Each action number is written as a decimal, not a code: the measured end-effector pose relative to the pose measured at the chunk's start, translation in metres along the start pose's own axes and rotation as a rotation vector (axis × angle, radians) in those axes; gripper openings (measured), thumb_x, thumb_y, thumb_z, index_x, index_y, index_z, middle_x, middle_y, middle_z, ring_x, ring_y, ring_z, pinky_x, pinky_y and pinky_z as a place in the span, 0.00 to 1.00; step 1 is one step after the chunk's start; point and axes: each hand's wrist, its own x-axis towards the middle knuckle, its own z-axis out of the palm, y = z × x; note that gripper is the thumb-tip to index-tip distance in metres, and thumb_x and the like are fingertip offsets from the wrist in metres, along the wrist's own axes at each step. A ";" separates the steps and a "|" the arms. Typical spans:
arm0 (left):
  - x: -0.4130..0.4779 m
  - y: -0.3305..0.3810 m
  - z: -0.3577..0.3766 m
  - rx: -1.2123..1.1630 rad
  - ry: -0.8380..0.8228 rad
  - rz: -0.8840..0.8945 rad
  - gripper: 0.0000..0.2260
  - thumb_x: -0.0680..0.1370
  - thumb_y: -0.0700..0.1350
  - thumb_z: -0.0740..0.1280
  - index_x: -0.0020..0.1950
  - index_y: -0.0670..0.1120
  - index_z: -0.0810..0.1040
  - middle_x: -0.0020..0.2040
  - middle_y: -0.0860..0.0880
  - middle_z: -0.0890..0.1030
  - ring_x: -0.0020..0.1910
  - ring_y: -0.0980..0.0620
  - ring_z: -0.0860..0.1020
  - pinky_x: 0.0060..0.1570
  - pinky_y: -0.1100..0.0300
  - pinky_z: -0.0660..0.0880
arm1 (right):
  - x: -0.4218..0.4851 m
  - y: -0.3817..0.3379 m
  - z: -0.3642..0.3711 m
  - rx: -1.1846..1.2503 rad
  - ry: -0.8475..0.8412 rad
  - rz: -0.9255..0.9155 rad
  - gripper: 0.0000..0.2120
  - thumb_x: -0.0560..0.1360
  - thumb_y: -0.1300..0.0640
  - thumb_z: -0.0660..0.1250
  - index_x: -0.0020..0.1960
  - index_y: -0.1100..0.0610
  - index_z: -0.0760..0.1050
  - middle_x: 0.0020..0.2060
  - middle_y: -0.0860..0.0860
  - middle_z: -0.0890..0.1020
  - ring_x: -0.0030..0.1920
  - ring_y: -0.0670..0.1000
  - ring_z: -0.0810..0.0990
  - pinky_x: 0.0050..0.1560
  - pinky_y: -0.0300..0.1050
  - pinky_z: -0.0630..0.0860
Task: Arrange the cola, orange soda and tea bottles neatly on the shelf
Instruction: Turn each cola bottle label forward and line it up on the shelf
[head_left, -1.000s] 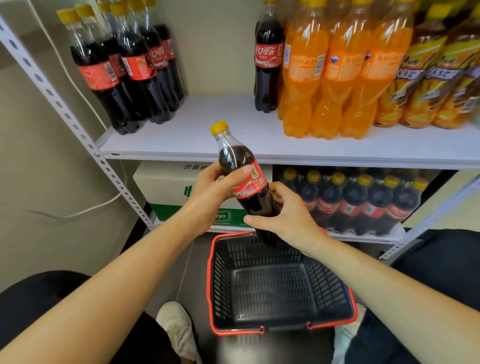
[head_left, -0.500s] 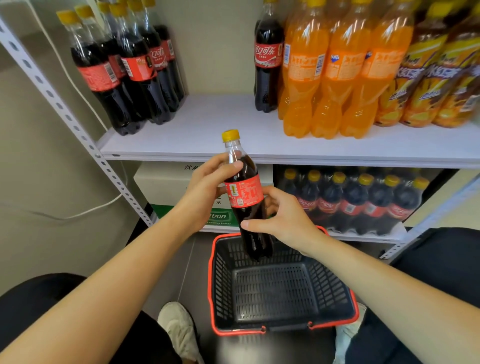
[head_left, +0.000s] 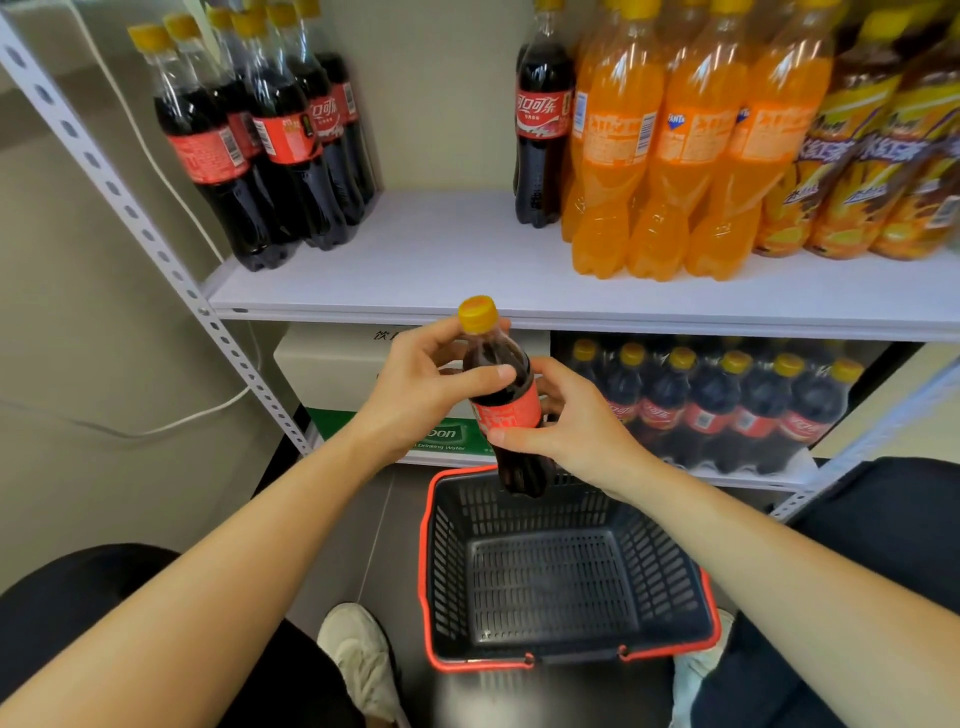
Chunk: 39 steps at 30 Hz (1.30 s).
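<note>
A cola bottle (head_left: 506, 410) with a yellow cap and red label is upright in front of the shelf edge, above the basket. My left hand (head_left: 421, 395) grips its neck and shoulder. My right hand (head_left: 566, 426) holds its middle at the label. On the white shelf (head_left: 441, 260) several cola bottles (head_left: 260, 145) stand at the left. One cola bottle (head_left: 543, 119) stands beside several orange soda bottles (head_left: 675, 145). Tea bottles (head_left: 883, 156) fill the right end.
A black basket with a red rim (head_left: 566, 566) sits on the floor below my hands, nothing in it. The lower shelf holds a pack of cola bottles (head_left: 717, 405) and a white and green box (head_left: 337, 374). A perforated shelf post (head_left: 145, 234) runs diagonally at left.
The bottle went from tilted to upright and rose a little. My left hand slid up from the label to the neck; my right hand moved up to the label.
</note>
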 end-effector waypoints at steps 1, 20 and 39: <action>0.001 0.001 -0.001 0.028 -0.013 0.012 0.18 0.70 0.44 0.79 0.58 0.54 0.84 0.59 0.53 0.85 0.60 0.51 0.83 0.58 0.57 0.80 | 0.000 0.000 0.000 0.000 0.011 -0.008 0.30 0.68 0.54 0.82 0.66 0.47 0.74 0.55 0.47 0.84 0.54 0.46 0.84 0.57 0.48 0.82; -0.001 0.010 -0.014 0.274 0.109 0.086 0.04 0.76 0.43 0.75 0.46 0.44 0.83 0.39 0.48 0.84 0.39 0.52 0.81 0.40 0.56 0.78 | 0.003 0.008 -0.006 -0.245 0.135 -0.072 0.37 0.64 0.54 0.84 0.70 0.46 0.74 0.61 0.45 0.81 0.62 0.49 0.79 0.64 0.56 0.77; -0.001 0.017 -0.016 0.151 -0.014 0.159 0.28 0.78 0.35 0.72 0.76 0.52 0.71 0.65 0.50 0.82 0.61 0.50 0.82 0.57 0.55 0.81 | 0.003 -0.009 -0.012 0.176 0.078 -0.061 0.27 0.68 0.52 0.82 0.64 0.46 0.79 0.55 0.49 0.86 0.58 0.50 0.84 0.63 0.55 0.79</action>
